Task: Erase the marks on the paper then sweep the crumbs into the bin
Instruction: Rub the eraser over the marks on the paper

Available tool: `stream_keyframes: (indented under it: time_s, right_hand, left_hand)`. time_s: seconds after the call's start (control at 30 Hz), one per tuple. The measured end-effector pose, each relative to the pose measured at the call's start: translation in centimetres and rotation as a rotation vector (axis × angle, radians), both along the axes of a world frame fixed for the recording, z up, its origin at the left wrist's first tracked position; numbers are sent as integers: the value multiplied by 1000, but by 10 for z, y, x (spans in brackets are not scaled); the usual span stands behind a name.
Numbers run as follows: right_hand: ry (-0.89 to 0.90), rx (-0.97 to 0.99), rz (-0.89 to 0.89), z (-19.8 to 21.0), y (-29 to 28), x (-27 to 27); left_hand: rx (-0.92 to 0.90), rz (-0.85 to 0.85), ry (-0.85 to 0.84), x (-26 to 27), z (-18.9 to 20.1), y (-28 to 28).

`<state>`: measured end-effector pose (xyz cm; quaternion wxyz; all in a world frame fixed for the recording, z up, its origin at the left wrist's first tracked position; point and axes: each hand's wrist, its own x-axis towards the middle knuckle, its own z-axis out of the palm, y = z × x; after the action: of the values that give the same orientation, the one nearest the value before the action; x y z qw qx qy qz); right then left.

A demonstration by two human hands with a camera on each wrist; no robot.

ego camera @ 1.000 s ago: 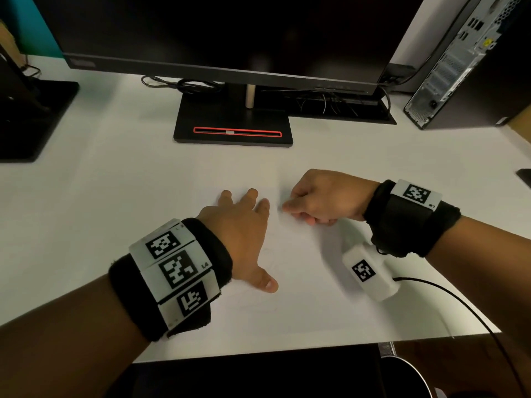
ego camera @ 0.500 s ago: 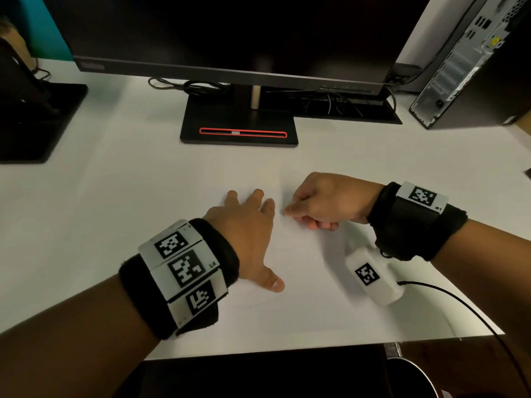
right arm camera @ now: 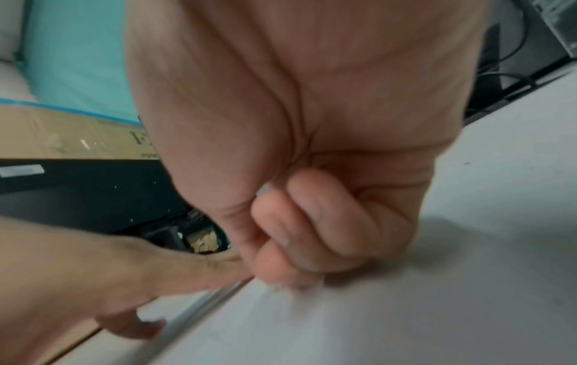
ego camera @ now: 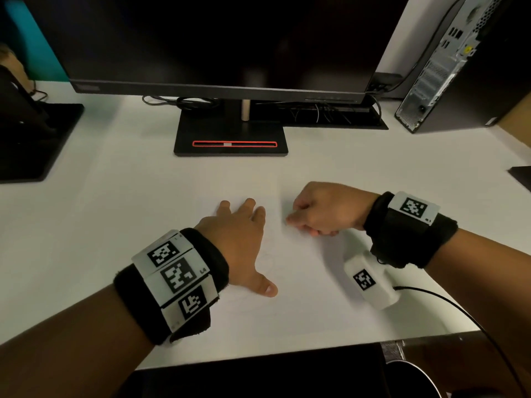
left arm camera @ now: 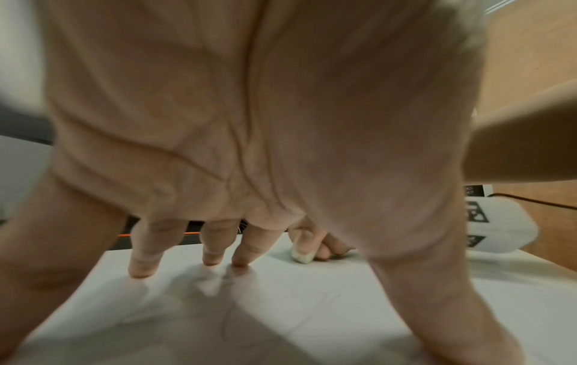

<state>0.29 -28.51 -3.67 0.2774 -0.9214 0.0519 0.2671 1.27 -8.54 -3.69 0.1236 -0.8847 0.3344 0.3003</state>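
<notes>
Your flat left hand point(ego camera: 240, 239) pins the white paper sheet point(ego camera: 301, 282) with faint pencil marks; your curled right hand point(ego camera: 324, 209), just right of it, pinches a small white eraser point(left arm camera: 301, 256) onto the sheet.

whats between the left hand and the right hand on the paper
Only a narrow strip of bare paper with faint pencil marks separates the left hand from the right hand, which pinches a white eraser; the head view shows it.

Dim head view with dark, vignetted corners and bowed edges, the white desk point(ego camera: 115, 196) brightest around the monitor base point(ego camera: 230, 139), soft shadows under both wrists, while both wrist views are blurred and close, palms out of focus.
</notes>
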Motion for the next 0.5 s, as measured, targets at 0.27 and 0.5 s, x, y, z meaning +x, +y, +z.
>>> stream_keyframes:
  time_s: [0.27,0.5]
  right_hand:
    - [-118,242,-353,15,-20,-18]
    - [320,1198,-702,-21,22,-42]
  left_hand:
    - [-1,8,22,0,1,2]
    - [-37,10,8,-2,1,6]
